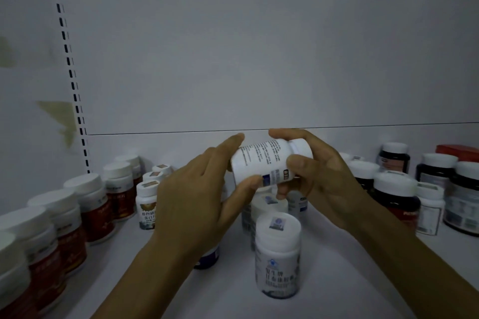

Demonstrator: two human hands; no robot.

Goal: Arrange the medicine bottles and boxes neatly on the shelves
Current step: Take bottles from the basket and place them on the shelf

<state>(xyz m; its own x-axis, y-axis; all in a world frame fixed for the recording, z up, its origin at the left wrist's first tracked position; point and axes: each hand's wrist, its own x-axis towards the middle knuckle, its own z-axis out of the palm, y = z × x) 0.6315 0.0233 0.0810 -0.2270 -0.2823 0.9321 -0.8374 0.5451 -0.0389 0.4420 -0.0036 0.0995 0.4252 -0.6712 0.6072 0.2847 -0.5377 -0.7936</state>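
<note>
A white medicine bottle with small printed text lies tilted on its side in the air above the shelf, its cap to the right. My right hand grips it at the cap end, thumb across the label. My left hand pinches its base end between forefinger and thumb. Below them a white bottle with a blue label stands upright on the white shelf. More white bottles stand behind it, partly hidden by my hands.
A row of red-labelled bottles with white caps runs along the left. Small white bottles stand beside them. Dark bottles with white caps and a red box crowd the right. The white back panel rises behind.
</note>
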